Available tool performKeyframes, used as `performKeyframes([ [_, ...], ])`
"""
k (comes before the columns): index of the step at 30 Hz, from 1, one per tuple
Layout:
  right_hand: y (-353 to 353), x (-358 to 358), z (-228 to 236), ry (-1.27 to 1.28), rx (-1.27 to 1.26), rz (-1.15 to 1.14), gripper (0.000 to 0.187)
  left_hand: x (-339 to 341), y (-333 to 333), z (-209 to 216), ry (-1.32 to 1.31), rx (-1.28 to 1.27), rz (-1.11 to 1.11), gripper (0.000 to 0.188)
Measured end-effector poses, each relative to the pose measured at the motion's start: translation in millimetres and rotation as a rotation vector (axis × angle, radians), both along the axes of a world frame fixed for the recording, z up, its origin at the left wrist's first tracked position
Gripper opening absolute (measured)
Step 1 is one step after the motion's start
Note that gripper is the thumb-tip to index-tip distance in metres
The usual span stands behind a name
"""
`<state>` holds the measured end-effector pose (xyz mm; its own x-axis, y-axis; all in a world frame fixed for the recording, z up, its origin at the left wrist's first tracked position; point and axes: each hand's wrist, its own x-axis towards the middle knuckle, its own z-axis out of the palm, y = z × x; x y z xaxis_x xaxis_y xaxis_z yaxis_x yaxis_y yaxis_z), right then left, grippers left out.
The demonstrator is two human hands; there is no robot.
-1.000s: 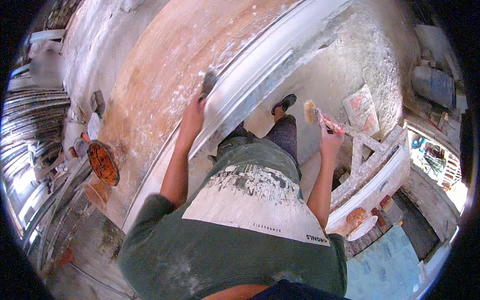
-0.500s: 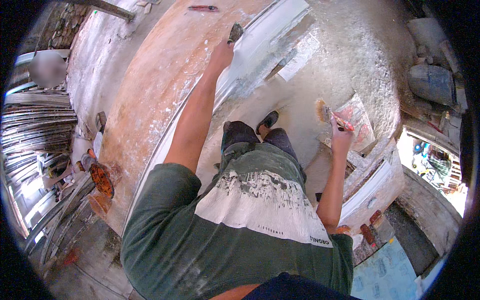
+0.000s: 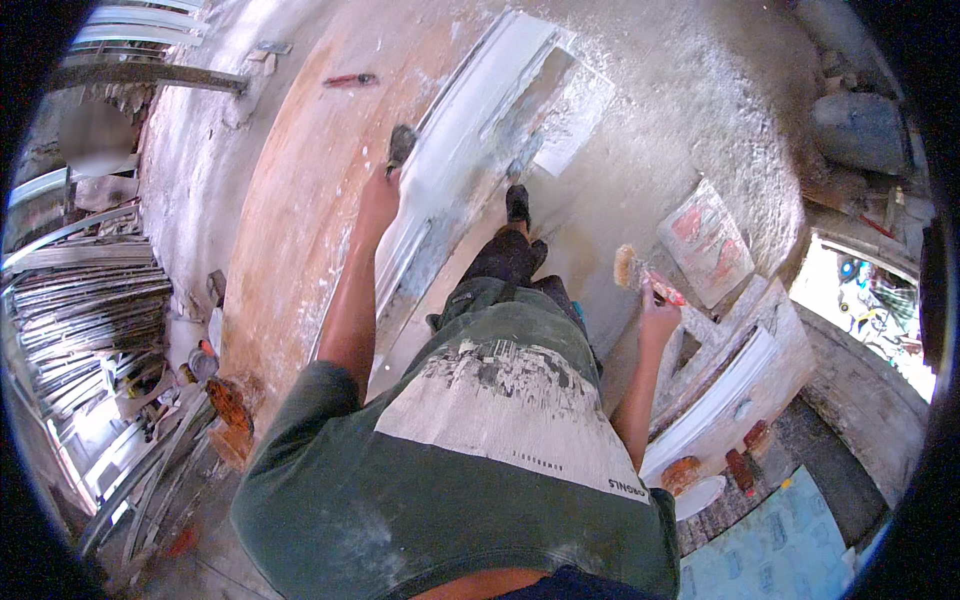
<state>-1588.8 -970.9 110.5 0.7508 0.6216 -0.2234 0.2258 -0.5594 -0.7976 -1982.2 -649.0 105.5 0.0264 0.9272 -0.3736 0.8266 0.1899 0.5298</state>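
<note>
My left hand is closed on a small scraper with a dark, broad blade, its handle hidden in my fingers. The blade is beside a long white moulded strip lying on a brown, white-spattered work surface. On the right, my right hand grips a paintbrush by its red and white smeared handle. Its tan bristles point away to the left, over the floor. A slim red tool lies on the brown surface beyond my left hand.
A white sheet lies past the strip. To the right are a red-stained board, a white ridged piece and a blue patterned sheet. Thin strips are stacked at far left. A blue-grey container stands far right.
My view has shifted, and I have stepped forward with one foot. My left hand with the scraper appears nearer and further left along the strip; the paintbrush appears lower and slightly left.
</note>
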Motion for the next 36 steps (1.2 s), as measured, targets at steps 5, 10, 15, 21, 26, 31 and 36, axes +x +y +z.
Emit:
performKeyframes([
  [5, 72.2, 23.3, 35.1, -0.032, -0.033, 0.033, 0.020, 130.8, 141.6, -29.2, -0.121, 0.143, -0.163, 0.044],
  [10, 135.2, 57.0, 55.5, -0.264, -0.121, 0.288, 0.020, 224.5, 229.0, -36.1, -0.051, 0.129, -0.256, 0.040],
  [15, 163.6, 58.0, 61.4, -0.206, -0.071, 0.196, 0.021, 149.2, 169.1, -21.6, 0.042, 0.245, -0.378, 0.030],
  [21, 155.3, 64.9, 33.4, -0.148, -0.092, 0.142, 0.021, 54.7, 88.3, 18.0, 0.064, 0.209, -0.471, 0.031],
  [26, 208.7, 60.9, 53.7, -0.050, -0.002, 0.231, 0.020, 137.0, 172.3, -7.6, -0.065, 0.326, -0.528, 0.027],
  [31, 255.9, 65.7, 77.0, -0.056, 0.003, 0.291, 0.018, 217.6, 228.8, -2.8, 0.035, 0.242, -0.460, 0.029],
  [36, 273.9, 86.0, 68.6, -0.104, -0.038, 0.329, 0.016, 143.1, 166.0, 19.3, -0.070, 0.114, -0.385, 0.025],
])
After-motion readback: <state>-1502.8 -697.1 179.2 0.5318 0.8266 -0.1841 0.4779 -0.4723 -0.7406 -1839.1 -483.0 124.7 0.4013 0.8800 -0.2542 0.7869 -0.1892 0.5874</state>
